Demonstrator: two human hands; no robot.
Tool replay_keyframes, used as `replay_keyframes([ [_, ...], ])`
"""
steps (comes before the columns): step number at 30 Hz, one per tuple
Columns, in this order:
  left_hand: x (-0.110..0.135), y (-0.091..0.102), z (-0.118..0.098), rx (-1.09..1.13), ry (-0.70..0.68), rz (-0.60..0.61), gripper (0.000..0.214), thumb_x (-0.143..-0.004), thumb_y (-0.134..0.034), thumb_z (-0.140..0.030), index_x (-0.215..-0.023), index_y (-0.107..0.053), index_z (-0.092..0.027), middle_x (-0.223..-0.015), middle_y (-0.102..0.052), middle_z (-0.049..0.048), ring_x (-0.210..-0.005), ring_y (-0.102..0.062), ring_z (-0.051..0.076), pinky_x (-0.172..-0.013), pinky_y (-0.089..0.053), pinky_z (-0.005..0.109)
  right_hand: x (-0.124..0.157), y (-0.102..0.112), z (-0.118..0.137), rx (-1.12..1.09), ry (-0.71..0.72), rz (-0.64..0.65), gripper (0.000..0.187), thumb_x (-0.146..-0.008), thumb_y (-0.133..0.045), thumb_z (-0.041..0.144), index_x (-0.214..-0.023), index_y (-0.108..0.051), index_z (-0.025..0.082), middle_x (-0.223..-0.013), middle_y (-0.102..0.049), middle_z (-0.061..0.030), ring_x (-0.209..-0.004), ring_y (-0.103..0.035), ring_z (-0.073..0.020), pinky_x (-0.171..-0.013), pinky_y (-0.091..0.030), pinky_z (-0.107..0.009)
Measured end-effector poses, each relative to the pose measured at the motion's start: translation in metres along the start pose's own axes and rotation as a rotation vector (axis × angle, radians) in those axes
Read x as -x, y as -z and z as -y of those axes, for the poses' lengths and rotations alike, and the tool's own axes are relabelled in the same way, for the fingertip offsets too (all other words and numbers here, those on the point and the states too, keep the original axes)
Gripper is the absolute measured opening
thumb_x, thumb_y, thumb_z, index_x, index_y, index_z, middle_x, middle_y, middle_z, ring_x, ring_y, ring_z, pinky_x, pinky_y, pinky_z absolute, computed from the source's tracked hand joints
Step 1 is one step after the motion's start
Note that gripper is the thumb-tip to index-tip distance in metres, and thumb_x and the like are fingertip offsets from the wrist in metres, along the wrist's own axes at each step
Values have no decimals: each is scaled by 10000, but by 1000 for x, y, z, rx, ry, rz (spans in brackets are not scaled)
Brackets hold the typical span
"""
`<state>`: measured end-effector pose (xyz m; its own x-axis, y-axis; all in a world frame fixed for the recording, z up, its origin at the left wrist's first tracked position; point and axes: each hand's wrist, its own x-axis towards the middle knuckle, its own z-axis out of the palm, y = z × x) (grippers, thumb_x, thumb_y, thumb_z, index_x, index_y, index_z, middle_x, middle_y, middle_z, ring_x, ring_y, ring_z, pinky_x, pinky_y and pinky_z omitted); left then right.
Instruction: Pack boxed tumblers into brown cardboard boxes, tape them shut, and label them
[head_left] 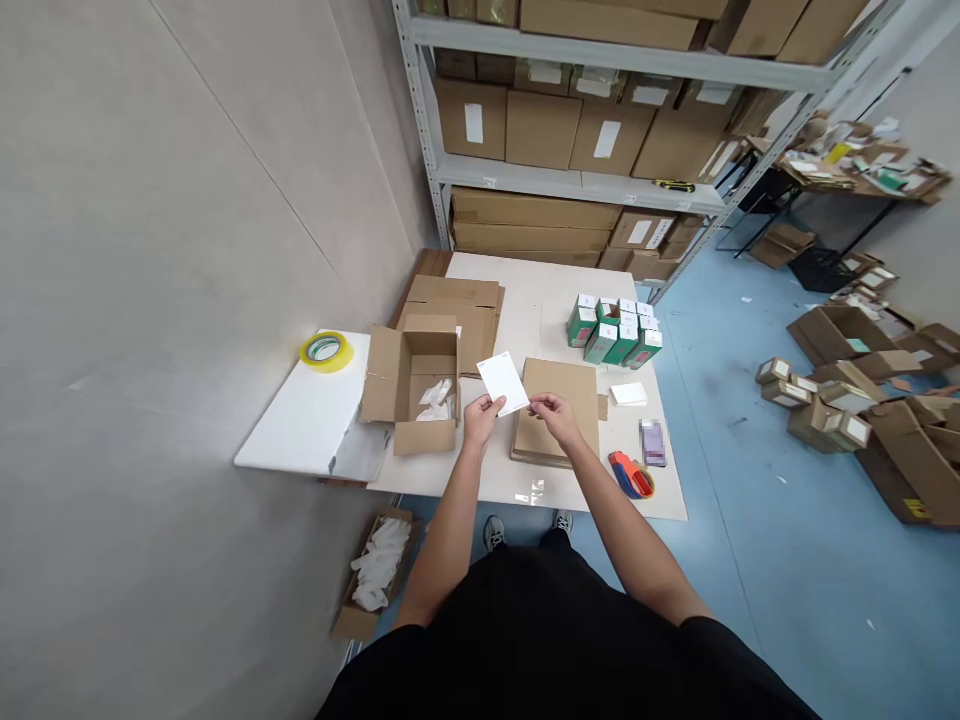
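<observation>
A white card (503,382) is held up over the table, tilted. My left hand (480,420) grips its lower left edge between thumb and fingers. At the lower right corner, the fingertips of my right hand (553,415) are pinched together on the card. Under my right hand lies a flat brown cardboard box (559,380). To the left of my left hand stands an open carton (427,365) with white crumpled packing (436,400) inside. A small stack of white cards (628,394) rests to the right of the flat box.
Green and white boxes (619,330) stand at the table's (525,275) back right. An orange and blue tape dispenser (631,475) lies near the front edge. Yellow tape (327,351) sits on a white board at left. Shelving with cartons (544,125) rises behind; flattened cardboard (457,325) lies back left.
</observation>
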<state>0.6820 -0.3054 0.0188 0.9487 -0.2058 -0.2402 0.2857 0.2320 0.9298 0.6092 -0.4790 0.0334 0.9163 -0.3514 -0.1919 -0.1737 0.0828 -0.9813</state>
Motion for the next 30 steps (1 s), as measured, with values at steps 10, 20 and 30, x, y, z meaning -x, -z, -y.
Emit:
replay_keyframes([
  [10,17,-5,-9,34,-39,17,559,-593,-954,-549,-914,-796,-119,-967,-808,136,-900,-742,258,-894,-547,387,16,-2,13,-47,-3,24,273,-716,-764,473,-803,-725,217,-761,-738,-32,-730,-676,-184,-750,-518,-337],
  [20,33,-42,-10,-64,-80,-24,795,-608,-956,-460,-1279,-686,-130,-715,-733,17,-713,-694,189,-772,-522,324,24,32,26,-172,56,175,334,-773,-783,545,-835,-711,224,-797,-744,-23,-762,-685,-170,-763,-512,-315],
  [30,51,-71,-24,-165,-217,-41,870,-698,-897,-403,-1459,-568,-140,-639,-640,-55,-629,-599,141,-715,-464,274,26,61,40,-150,97,181,312,-762,-812,519,-831,-739,224,-775,-744,-34,-761,-691,-187,-746,-521,-327],
])
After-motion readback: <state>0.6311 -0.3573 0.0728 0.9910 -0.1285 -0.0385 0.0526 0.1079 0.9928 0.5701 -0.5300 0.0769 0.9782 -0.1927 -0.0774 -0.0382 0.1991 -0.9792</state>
